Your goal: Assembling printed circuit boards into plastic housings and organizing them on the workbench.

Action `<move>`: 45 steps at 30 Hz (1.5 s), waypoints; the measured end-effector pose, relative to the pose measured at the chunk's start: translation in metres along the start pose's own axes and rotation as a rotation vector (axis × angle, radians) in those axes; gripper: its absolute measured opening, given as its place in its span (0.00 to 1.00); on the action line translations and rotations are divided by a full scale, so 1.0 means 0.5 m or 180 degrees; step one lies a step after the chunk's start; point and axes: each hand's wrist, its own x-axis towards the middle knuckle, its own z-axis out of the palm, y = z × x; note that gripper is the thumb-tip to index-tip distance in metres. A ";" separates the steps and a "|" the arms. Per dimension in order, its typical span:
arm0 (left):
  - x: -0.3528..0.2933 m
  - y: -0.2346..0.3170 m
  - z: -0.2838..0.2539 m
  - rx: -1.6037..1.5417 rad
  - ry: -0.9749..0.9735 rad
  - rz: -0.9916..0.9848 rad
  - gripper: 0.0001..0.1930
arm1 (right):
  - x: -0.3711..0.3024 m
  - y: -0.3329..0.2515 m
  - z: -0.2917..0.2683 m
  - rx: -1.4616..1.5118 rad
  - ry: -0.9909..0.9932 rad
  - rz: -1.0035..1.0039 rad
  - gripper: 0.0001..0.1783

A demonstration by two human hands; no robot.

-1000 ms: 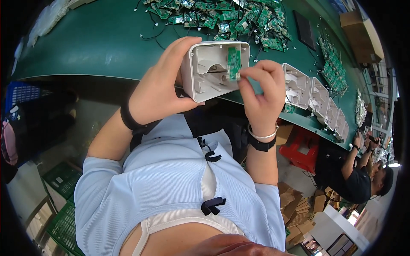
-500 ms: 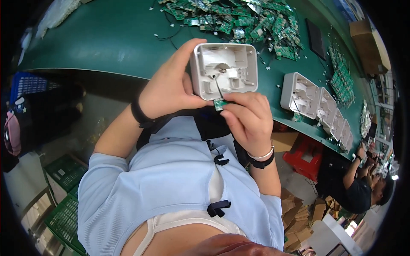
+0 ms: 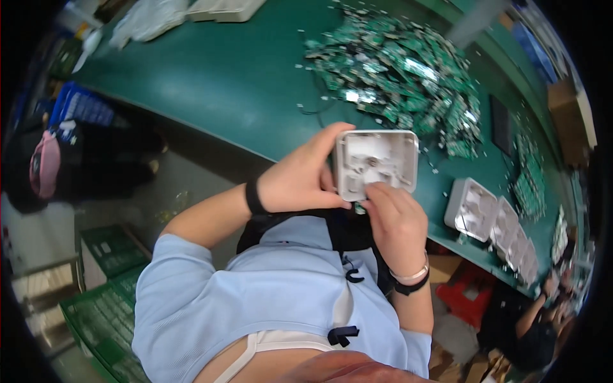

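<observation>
A white open-topped plastic housing point(image 3: 408, 167) is tilted toward me, its inner posts and ribs showing. My left hand point(image 3: 300, 182) grips its left side, with the thumb along the near edge. My right hand point(image 3: 401, 223) is closed at the near wall, with fingertips reaching over into the housing. Whatever those fingertips pinch is hidden beneath them. A small green circuit board point(image 3: 360, 208) peeks out below the near edge, beside my right thumb.
Beyond the housing, a large heap of green circuit boards point(image 3: 396, 70) covers the green table point(image 3: 211, 83). More white housings point(image 3: 472, 207) stand in a row at the right edge. A dark flat slab point(image 3: 500, 124) lies farther right. Another person point(image 3: 520, 325) sits at the far right.
My right fingers have moved from the circuit board below the housing up over its near wall. The view has shifted, so the housing and both hands appear lower and farther right.
</observation>
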 end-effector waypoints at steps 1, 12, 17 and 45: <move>0.000 0.004 -0.007 0.0097 -0.0034 -0.0023 0.59 | -0.002 0.002 -0.001 0.0005 0.0040 -0.0017 0.14; 0.015 0.017 -0.003 -0.0113 -0.0429 -0.0008 0.59 | -0.042 -0.017 -0.040 -0.0447 0.0033 0.0028 0.11; 0.053 0.033 0.039 0.0093 -0.0988 0.0198 0.55 | -0.091 0.039 -0.074 -0.0758 0.0295 0.0322 0.09; 0.134 0.082 -0.194 0.1503 0.1674 0.0829 0.28 | -0.250 0.166 -0.227 -0.1461 0.0199 0.1009 0.06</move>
